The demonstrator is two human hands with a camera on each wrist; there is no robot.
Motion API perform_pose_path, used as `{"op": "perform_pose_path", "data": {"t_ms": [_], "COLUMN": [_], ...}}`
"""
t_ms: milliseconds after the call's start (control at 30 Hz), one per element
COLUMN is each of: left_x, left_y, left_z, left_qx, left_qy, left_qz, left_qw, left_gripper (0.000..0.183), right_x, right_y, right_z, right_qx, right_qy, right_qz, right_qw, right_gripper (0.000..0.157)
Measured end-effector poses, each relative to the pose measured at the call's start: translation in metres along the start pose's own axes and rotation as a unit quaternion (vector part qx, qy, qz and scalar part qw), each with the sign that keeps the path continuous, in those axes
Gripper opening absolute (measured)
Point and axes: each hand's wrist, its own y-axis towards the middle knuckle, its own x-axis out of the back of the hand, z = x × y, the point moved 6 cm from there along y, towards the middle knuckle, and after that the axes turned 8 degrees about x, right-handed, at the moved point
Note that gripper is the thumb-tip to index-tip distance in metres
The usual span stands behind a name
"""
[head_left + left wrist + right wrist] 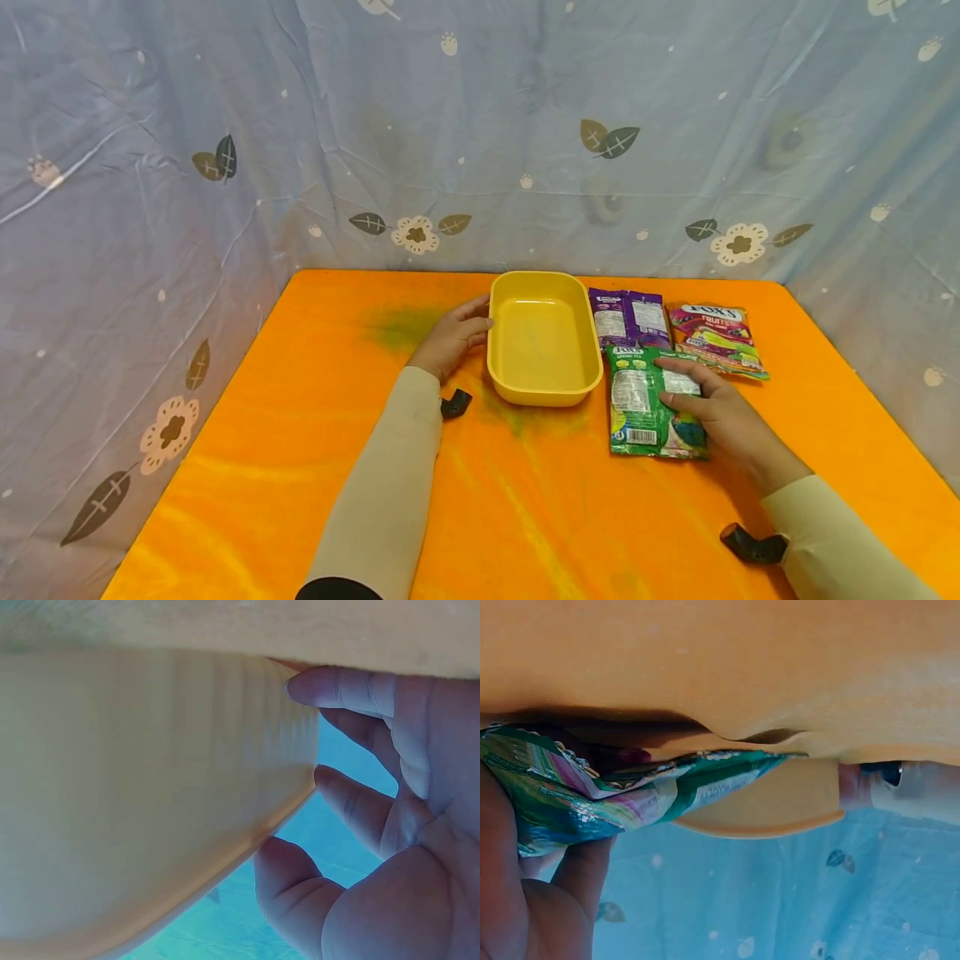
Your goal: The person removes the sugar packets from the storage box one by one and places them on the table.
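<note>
A yellow plastic tub [545,397] stands at the middle back of the table. My left hand [453,336] is at its left side, fingertips at the wall; the left wrist view shows the fingers [352,799] slightly bent and spread beside the tub. Right of the tub, my right hand [731,417] grips a green candy bag [637,408] by its right part, thumb and index finger over its printed back. In the right wrist view the bag [577,802] is creased and bulges by the fingers, close over the table. The other fingers are partly hidden.
Behind the green bag lie a purple candy bag [630,312] and a red-pink fruit candy bag [716,333]. An orange cloth [300,467] covers the table. A patterned blue-grey curtain [480,108] closes off the back and sides.
</note>
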Motion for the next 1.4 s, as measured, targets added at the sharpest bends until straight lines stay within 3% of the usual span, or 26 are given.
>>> {"op": "perform_pose_path", "data": {"t_ms": [100,233,367,667,867,1200,1400], "left_x": [0.001,0.000,-0.001,-0.004,-0.004,0.008,0.012], "left_y": [0.001,0.002,0.003,0.005,0.006,0.004,-0.001], "left_z": [0.000,0.000,0.000,0.004,0.005,0.013,0.019], "left_qx": [-0.004,-0.006,-0.005,0.002,0.003,0.004,0.028], "left_qy": [0.001,0.002,0.002,-0.005,0.003,0.010,0.013], "left_qz": [-0.006,-0.007,-0.006,0.003,0.001,-0.010,-0.034], "left_qw": [1.0000,1.0000,1.0000,1.0000,1.0000,0.9999,0.9989], "left_gripper": [0.053,0.053,0.052,0.053,0.054,0.059,0.058], "right_x": [-0.003,-0.002,-0.003,-0.004,-0.002,0.013,0.011], "right_y": [0.000,0.000,-0.001,-0.010,-0.015,-0.009,0.006], "right_z": [-0.001,-0.003,-0.001,0.007,0.021,0.028,0.041], "right_qx": [-0.008,-0.030,-0.043,-0.066,-0.004,0.025,0.075], "right_qy": [-0.005,-0.075,-0.164,-0.242,-0.321,-0.330,-0.360], "right_qz": [0.003,0.000,-0.002,-0.028,-0.029,-0.080,-0.102], "right_qw": [1.000,0.997,0.985,0.968,0.947,0.940,0.924], "right_gripper": [0.055,0.055,0.058,0.062,0.050,0.057,0.053]}}
